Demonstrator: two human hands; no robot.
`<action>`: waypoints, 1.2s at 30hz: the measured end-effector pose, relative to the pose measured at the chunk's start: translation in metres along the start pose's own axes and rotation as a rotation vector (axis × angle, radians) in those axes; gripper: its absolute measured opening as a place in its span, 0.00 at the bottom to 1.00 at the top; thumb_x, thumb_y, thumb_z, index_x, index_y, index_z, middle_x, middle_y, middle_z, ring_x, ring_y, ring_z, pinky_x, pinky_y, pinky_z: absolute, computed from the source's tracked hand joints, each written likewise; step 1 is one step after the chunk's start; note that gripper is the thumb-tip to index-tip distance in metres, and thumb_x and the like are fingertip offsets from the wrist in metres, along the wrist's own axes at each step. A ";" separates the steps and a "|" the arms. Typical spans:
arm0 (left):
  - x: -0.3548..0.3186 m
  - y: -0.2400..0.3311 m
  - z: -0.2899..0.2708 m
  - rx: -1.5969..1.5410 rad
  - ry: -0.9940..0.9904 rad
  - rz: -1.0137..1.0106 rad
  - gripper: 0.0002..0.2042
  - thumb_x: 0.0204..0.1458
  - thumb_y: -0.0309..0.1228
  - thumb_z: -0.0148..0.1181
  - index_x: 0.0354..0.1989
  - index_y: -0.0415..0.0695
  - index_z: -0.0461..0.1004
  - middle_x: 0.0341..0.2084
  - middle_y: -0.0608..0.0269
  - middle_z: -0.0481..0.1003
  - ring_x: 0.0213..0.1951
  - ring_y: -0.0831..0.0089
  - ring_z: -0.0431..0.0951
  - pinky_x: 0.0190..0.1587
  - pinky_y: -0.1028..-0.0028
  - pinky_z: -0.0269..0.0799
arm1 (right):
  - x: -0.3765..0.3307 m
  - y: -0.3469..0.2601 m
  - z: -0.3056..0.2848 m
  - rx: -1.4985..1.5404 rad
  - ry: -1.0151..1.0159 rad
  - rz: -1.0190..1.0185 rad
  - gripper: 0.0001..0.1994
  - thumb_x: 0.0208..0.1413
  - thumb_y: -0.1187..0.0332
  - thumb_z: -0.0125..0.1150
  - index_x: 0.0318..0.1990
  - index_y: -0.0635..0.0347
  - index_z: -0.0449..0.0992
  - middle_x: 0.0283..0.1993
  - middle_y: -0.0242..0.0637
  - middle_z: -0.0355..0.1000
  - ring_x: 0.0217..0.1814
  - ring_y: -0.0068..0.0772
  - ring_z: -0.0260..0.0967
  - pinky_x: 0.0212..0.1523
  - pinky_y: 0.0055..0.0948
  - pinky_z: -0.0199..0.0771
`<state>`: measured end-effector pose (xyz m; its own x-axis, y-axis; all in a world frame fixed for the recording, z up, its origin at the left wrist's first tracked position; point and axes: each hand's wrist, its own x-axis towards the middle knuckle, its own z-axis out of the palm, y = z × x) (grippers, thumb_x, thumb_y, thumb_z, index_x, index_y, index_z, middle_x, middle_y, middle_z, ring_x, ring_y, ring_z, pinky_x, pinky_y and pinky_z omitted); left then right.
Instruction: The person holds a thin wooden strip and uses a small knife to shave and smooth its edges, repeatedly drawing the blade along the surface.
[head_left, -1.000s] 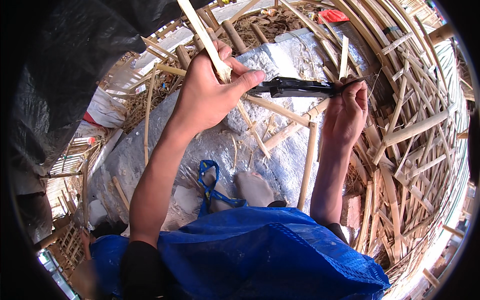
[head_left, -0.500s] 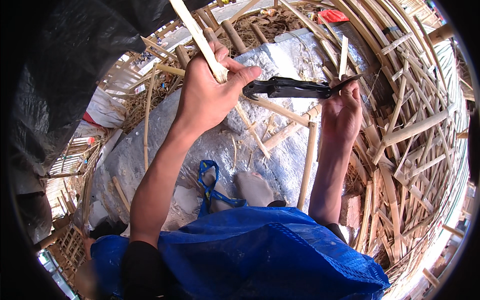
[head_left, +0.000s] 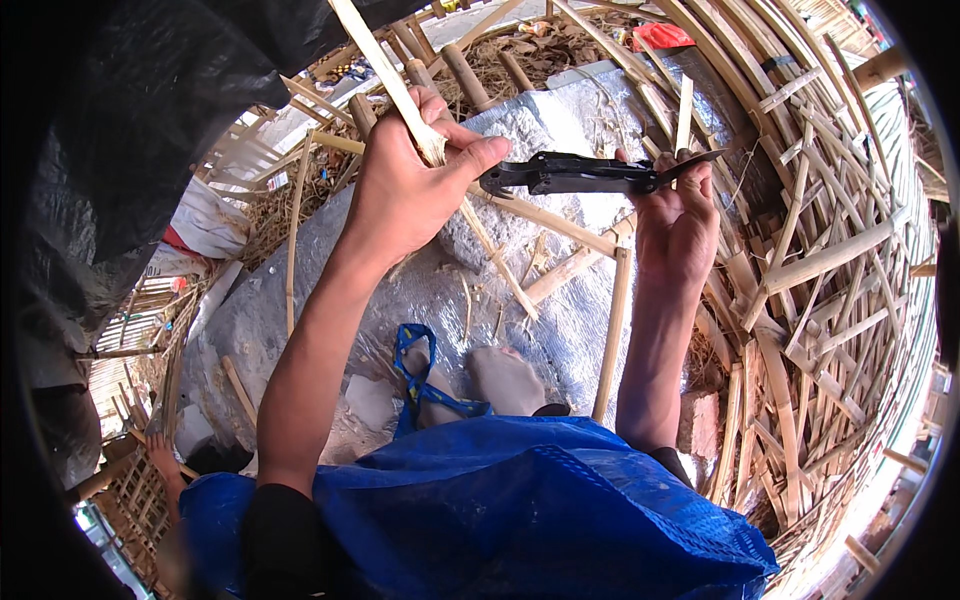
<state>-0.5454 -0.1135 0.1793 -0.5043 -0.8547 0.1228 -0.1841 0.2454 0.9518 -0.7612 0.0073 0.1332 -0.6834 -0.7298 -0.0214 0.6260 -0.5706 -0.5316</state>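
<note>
In front of me, my left hand (head_left: 395, 195) is closed around a pale split bamboo strip (head_left: 375, 65), which slants up past the fingers to the upper left. Its thumb reaches the left end of a black multi-tool (head_left: 590, 175); I cannot tell how firmly it touches. The multi-tool lies level between my hands, with a dark blade folded out at its right end. My right hand (head_left: 680, 225) holds that end, palm turned up, the fingers by the blade's base. Below the multi-tool, a jointed bamboo stick (head_left: 550, 218) runs toward a rough grey stone block (head_left: 475, 240).
Bamboo strips (head_left: 800, 270) are heaped and curved along my right. Blue plastic sheeting (head_left: 560, 500) covers my lap. A blue strap (head_left: 415, 370) lies ahead of it on the silvery ground sheet. Black tarp (head_left: 150, 120) hangs at left; another person's hand (head_left: 162, 460) shows lower left.
Both my hands and the multi-tool have shifted slightly left. The fingers of my right hand have spread a little around its end. Another person's hand has appeared at the lower left.
</note>
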 end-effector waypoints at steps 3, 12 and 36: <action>0.000 0.001 0.002 0.037 0.004 0.047 0.24 0.50 0.29 0.72 0.42 0.30 0.61 0.28 0.55 0.80 0.37 0.76 0.76 0.50 0.73 0.71 | 0.003 -0.010 0.013 0.059 0.080 0.008 0.03 0.65 0.76 0.51 0.40 0.56 0.66 0.36 0.28 0.66 0.43 0.25 0.67 0.64 0.74 0.61; -0.004 0.005 0.009 -0.219 0.006 -0.046 0.19 0.52 0.21 0.67 0.34 0.43 0.56 0.29 0.57 0.78 0.31 0.77 0.79 0.35 0.76 0.79 | 0.014 -0.015 0.015 0.281 -0.028 -0.035 0.19 0.63 0.72 0.54 0.60 0.62 0.59 0.54 0.47 0.65 0.65 0.45 0.61 0.69 0.73 0.52; -0.008 0.038 0.010 -0.272 -0.076 0.112 0.12 0.61 0.39 0.60 0.39 0.43 0.71 0.38 0.55 0.79 0.43 0.68 0.81 0.51 0.66 0.73 | -0.035 0.027 -0.021 -0.253 0.246 0.228 0.19 0.58 0.55 0.67 0.41 0.60 0.69 0.34 0.43 0.76 0.26 0.29 0.75 0.24 0.24 0.75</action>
<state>-0.5572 -0.0927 0.2119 -0.5725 -0.7900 0.2192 0.1039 0.1953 0.9752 -0.7278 0.0255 0.1012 -0.6268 -0.6972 -0.3479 0.6804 -0.2722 -0.6804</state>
